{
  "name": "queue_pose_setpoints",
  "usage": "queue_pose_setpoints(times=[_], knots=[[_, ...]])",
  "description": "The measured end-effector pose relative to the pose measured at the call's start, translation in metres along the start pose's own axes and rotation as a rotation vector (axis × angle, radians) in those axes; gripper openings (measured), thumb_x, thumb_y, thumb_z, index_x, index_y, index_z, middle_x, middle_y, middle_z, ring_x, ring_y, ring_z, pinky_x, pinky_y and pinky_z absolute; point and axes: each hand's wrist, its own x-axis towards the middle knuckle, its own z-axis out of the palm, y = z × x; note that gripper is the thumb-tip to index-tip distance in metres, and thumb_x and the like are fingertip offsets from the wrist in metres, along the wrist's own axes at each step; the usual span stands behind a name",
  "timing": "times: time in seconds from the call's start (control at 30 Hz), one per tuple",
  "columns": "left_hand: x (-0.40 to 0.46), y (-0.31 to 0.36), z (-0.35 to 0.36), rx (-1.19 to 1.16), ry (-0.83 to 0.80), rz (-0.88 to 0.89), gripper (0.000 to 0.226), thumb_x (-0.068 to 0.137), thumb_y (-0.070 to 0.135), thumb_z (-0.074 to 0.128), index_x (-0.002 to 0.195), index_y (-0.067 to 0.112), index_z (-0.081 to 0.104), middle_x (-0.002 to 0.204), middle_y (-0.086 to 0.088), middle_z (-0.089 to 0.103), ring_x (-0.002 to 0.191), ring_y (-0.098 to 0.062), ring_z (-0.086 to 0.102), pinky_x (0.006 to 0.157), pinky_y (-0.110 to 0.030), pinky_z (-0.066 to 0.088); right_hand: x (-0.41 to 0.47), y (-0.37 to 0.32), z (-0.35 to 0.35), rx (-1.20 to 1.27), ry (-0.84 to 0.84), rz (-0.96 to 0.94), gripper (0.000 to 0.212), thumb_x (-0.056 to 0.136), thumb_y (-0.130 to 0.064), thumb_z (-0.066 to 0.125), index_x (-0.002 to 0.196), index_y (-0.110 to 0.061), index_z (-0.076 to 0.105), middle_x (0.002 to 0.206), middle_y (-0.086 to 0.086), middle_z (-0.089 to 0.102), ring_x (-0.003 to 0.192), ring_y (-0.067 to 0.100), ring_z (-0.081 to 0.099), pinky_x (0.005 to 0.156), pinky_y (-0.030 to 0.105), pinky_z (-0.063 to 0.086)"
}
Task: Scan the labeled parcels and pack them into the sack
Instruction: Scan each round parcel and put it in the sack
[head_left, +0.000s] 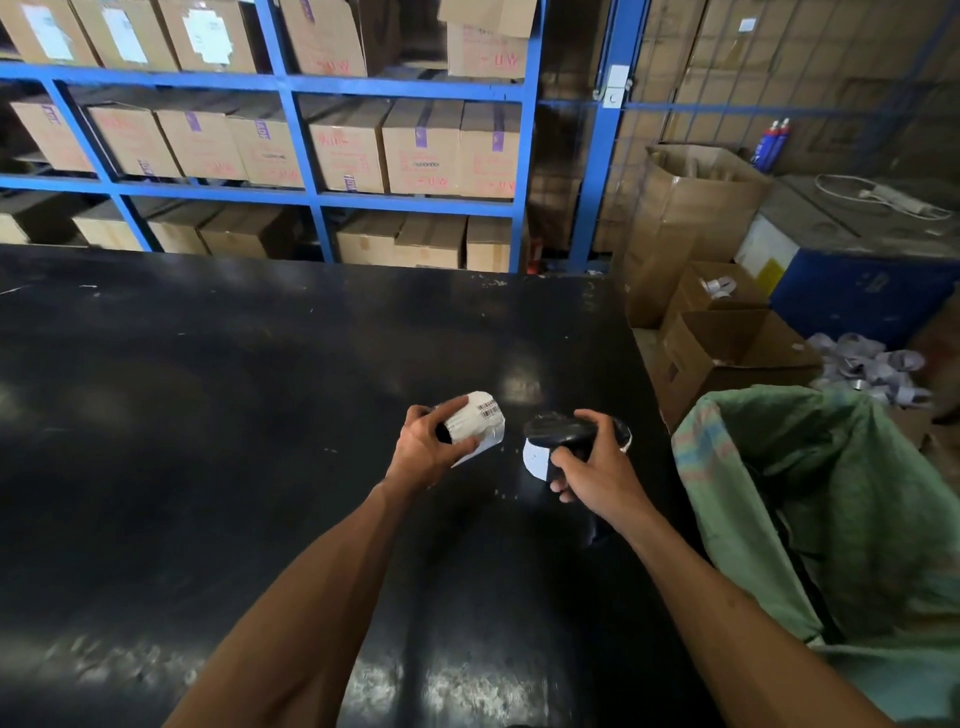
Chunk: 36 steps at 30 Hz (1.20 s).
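**Parcel at the scanner, sack waiting**

The left hand curls round a small labeled parcel, barcode turned toward the scanner, which the right hand grips by its handle. Both hover just above the black worktop, forearms reaching forward. Scanning looks to be the step in hand; packing remains. The green sack gapes open right of the worktop; its contents are hidden.

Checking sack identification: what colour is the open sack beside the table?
Pale green sack, with faded stripes near its rim; head view.
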Motion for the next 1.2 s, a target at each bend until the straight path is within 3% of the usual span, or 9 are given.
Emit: queue_pose_setpoints(times=[0.1, 0.27, 0.43, 0.63, 0.83, 0.97, 1.03, 1.1, 1.2], knots=[[-0.007, 0.003, 0.002, -0.034, -0.017, -0.019, 0.062, 0.079, 0.036, 0.083, 0.137, 0.039, 0.06, 0.122, -0.001, 0.046, 0.108, -0.014, 0.053, 0.098, -0.026, 0.048, -0.005, 0.032, -0.006, -0.148, 0.034, 0.078, 0.052, 0.089, -0.021, 0.068, 0.132, -0.03, 0.039, 0.099, 0.007, 0.073, 0.071, 0.023, 0.077, 0.074, 0.04, 0.064], [-0.023, -0.004, 0.006, -0.038, -0.058, -0.035, 0.062, 0.08, 0.037, 0.083, 0.137, 0.039, 0.059, 0.122, -0.003, 0.047, 0.106, -0.015, 0.053, 0.1, -0.03, 0.049, -0.02, 0.086, -0.021, -0.556, 0.014, 0.28, 0.066, 0.092, -0.034, 0.068, 0.147, -0.02, 0.035, 0.134, 0.017, 0.062, 0.122, 0.039, 0.061, 0.095, 0.037, 0.047], [-0.033, -0.008, 0.017, -0.034, -0.08, -0.06, 0.062, 0.078, 0.038, 0.084, 0.135, 0.042, 0.06, 0.121, -0.002, 0.048, 0.11, -0.015, 0.054, 0.102, -0.031, 0.049, -0.035, 0.13, -0.029, -0.566, 0.046, 0.424, 0.069, 0.092, -0.033, 0.07, 0.148, -0.011, 0.035, 0.137, 0.022, 0.06, 0.125, 0.04, 0.059, 0.098, 0.039, 0.047], [-0.04, 0.0, 0.037, -0.003, -0.124, -0.047, 0.063, 0.078, 0.041, 0.084, 0.135, 0.044, 0.059, 0.12, 0.0, 0.049, 0.106, -0.012, 0.055, 0.099, -0.026, 0.048, -0.042, 0.15, -0.031, -0.509, 0.05, 0.461, 0.073, 0.092, -0.034, 0.072, 0.151, -0.016, 0.033, 0.137, 0.024, 0.059, 0.124, 0.041, 0.059, 0.099, 0.039, 0.047], [-0.045, 0.019, 0.06, -0.023, -0.149, -0.028, 0.063, 0.077, 0.041, 0.085, 0.135, 0.043, 0.06, 0.117, 0.002, 0.049, 0.101, -0.008, 0.056, 0.098, -0.028, 0.051, -0.041, 0.132, -0.041, -0.586, 0.072, 0.422, 0.091, 0.085, -0.055, 0.067, 0.157, -0.025, 0.021, 0.144, 0.016, 0.052, 0.13, 0.037, 0.055, 0.102, 0.042, 0.044], [-0.048, 0.047, 0.094, -0.104, -0.1, -0.061, 0.07, 0.077, 0.039, 0.085, 0.141, 0.038, 0.056, 0.121, 0.0, 0.05, 0.108, -0.014, 0.057, 0.101, -0.033, 0.051, -0.027, 0.11, -0.049, -0.228, 0.162, 0.318, 0.075, 0.085, -0.057, 0.065, 0.15, -0.032, 0.036, 0.134, 0.004, 0.06, 0.123, 0.025, 0.059, 0.105, 0.04, 0.045], [-0.052, 0.068, 0.119, -0.157, -0.068, -0.066, 0.076, 0.077, 0.039, 0.085, 0.145, 0.034, 0.052, 0.123, 0.0, 0.05, 0.111, -0.016, 0.057, 0.1, -0.035, 0.051, -0.017, 0.1, -0.055, -0.001, 0.18, 0.322, 0.074, 0.08, -0.067, 0.066, 0.144, -0.035, 0.045, 0.119, -0.002, 0.069, 0.114, 0.02, 0.065, 0.106, 0.039, 0.047], [-0.058, 0.092, 0.144, -0.182, -0.063, -0.045, 0.082, 0.076, 0.043, 0.085, 0.148, 0.03, 0.047, 0.126, 0.0, 0.052, 0.114, -0.014, 0.056, 0.099, -0.032, 0.05, -0.01, 0.092, -0.062, 0.161, 0.203, 0.324, 0.075, 0.075, -0.075, 0.065, 0.137, -0.036, 0.05, 0.118, -0.002, 0.07, 0.109, 0.018, 0.069, 0.102, 0.041, 0.053], [-0.062, 0.121, 0.181, -0.21, -0.117, 0.019, 0.094, 0.066, 0.058, 0.08, 0.148, 0.028, 0.047, 0.133, 0.003, 0.052, 0.122, -0.01, 0.053, 0.105, -0.033, 0.047, -0.002, 0.083, -0.081, 0.404, 0.234, 0.302, 0.058, 0.09, -0.052, 0.07, 0.138, -0.029, 0.045, 0.129, 0.0, 0.064, 0.101, 0.016, 0.07, 0.081, 0.035, 0.06]])
